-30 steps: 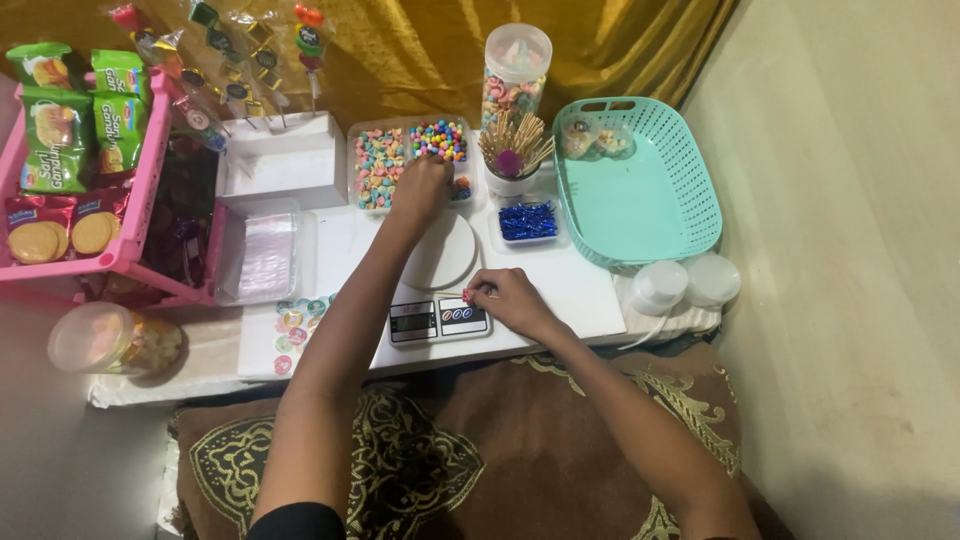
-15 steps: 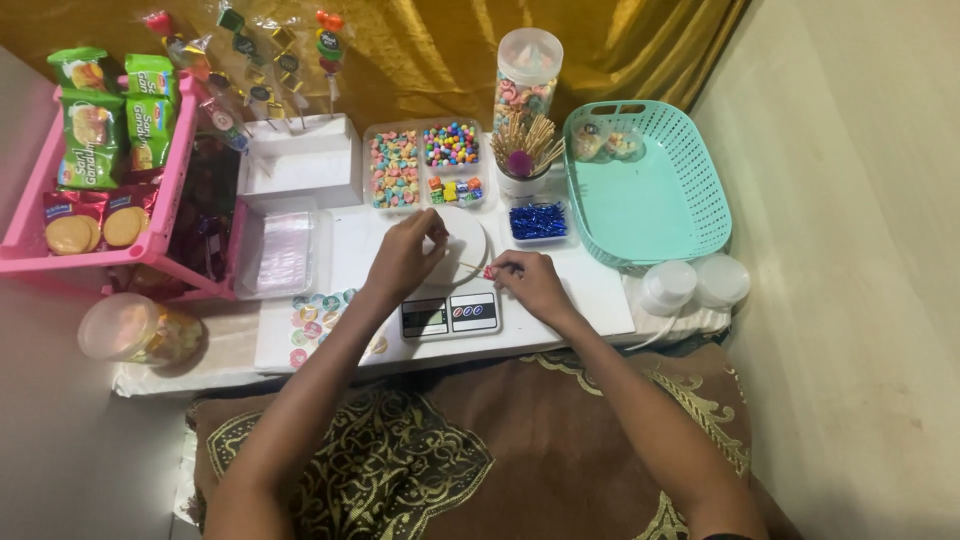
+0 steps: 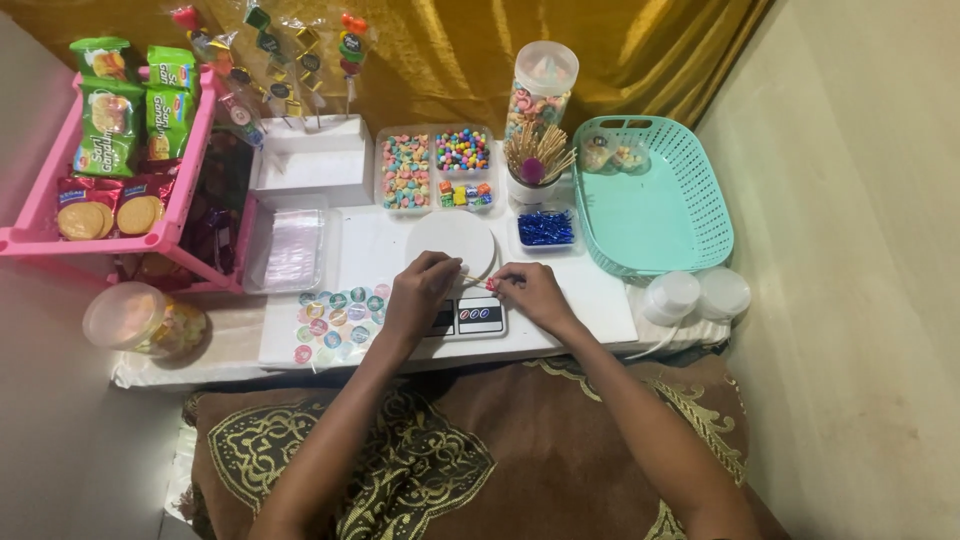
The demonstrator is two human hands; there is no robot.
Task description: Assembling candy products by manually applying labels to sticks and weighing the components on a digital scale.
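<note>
1. Head view looks down on a low white table point(image 3: 590, 300) crowded with containers.
2. A clear divided tray point(image 3: 436, 170) behind the hands holds pastel candies on its left side, round multicoloured candies at upper right and small wrapped sweets at lower right.
3. A white cup point(image 3: 533, 165) beside it stands full of wooden skewers, and a tall clear jar point(image 3: 541, 95) with a white lid behind it holds pale sweets.
4. A small clear dish point(image 3: 546, 228) contains blue twist ties.
5. A teal basket point(image 3: 655, 200) to the right is mostly bare, with a few wrapped items in its far corner.
6. A pink rack point(image 3: 120, 180) on the left carries green snack packets and red biscuit packs; a clear round jar point(image 3: 145, 320) sits below it.
7. A kitchen scale point(image 3: 455, 250) with a round white platform lies just beyond the hands.
8. The left hand point(image 3: 420, 290) and right hand point(image 3: 530, 293) meet over the scale's front edge, fingers pinched narrow on a thin skewer point(image 3: 477, 284) between them; a small red piece shows at its right end, too small to tell further.
9. A sticker sheet point(image 3: 335, 320) lies just left of the left hand.
</note>
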